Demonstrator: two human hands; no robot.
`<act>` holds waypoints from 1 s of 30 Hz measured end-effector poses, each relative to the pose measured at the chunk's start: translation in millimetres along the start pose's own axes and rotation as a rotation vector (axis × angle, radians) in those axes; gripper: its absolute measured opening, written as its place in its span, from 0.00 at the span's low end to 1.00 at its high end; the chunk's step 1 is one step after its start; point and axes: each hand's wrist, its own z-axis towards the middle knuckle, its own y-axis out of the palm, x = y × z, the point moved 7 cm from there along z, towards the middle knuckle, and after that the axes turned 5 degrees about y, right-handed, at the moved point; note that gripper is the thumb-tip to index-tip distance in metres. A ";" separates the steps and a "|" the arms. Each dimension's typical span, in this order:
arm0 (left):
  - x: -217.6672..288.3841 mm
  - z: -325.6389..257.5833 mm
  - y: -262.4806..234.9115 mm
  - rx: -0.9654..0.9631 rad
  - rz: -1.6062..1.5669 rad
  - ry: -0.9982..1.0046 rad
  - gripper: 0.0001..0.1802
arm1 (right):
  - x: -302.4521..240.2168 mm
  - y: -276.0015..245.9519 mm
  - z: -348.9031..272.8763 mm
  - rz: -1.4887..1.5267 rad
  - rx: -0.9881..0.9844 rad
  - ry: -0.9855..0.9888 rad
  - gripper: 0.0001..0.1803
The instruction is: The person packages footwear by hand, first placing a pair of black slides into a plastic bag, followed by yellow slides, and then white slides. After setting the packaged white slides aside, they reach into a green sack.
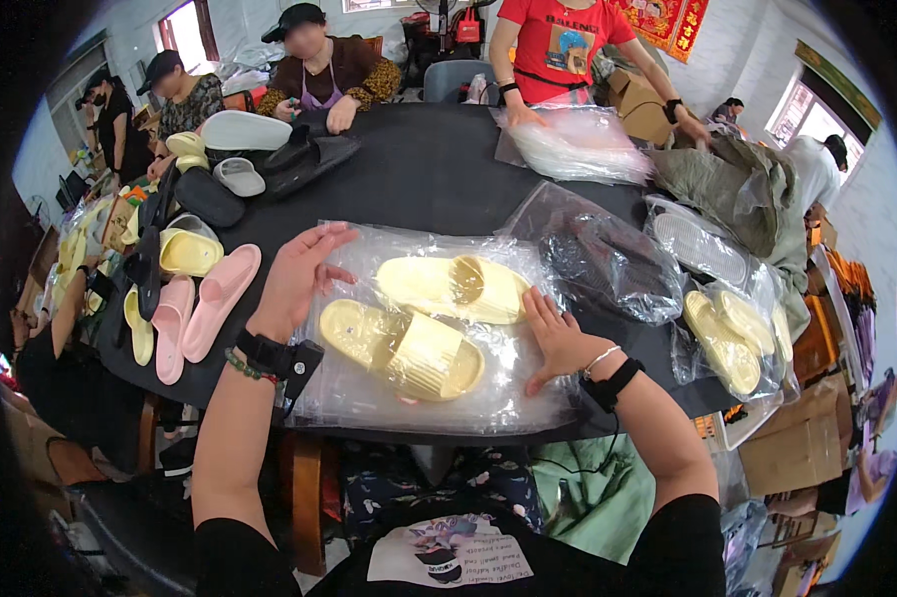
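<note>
A pair of pale yellow slippers (401, 348) lies side by side in front of me, seemingly inside a clear plastic bag (354, 403), since glare runs over them. The toe ends point opposite ways. My left hand (304, 274) is at the bag's upper left edge, fingers stretched out and apart, holding nothing I can see. Flat on the bag's right side rests my right hand (560, 343), fingers spread beside the slippers. More clear plastic lies beneath the bag.
Pink slippers (220, 303) and several other slippers lie on the black table (424, 159) at left. Bagged dark slippers (608, 259) and bagged yellow slippers (722, 343) are at right. Across the table, a person in a red shirt (568, 45) touches a plastic bag stack (578, 144).
</note>
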 end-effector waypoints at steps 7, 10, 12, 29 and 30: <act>-38.4 -31.7 -25.3 0.030 -0.173 -0.232 0.30 | 0.8 -11.5 -4.4 0.046 -0.028 -0.026 0.86; -32.1 -50.4 -9.2 0.039 -0.330 -0.339 0.32 | 15.0 -36.4 -2.8 0.070 0.004 -0.003 0.86; -37.8 -64.3 -11.6 0.010 -0.315 -0.379 0.35 | 18.4 -47.7 -2.0 -0.010 0.024 0.038 0.85; -9.2 -89.9 -11.7 -0.176 -0.144 -0.332 0.38 | 2.3 -8.4 5.9 -0.084 -0.019 0.001 0.89; -15.3 -94.9 -11.4 -0.144 -0.308 -0.430 0.40 | 0.4 -11.0 4.6 -0.092 -0.007 0.000 0.90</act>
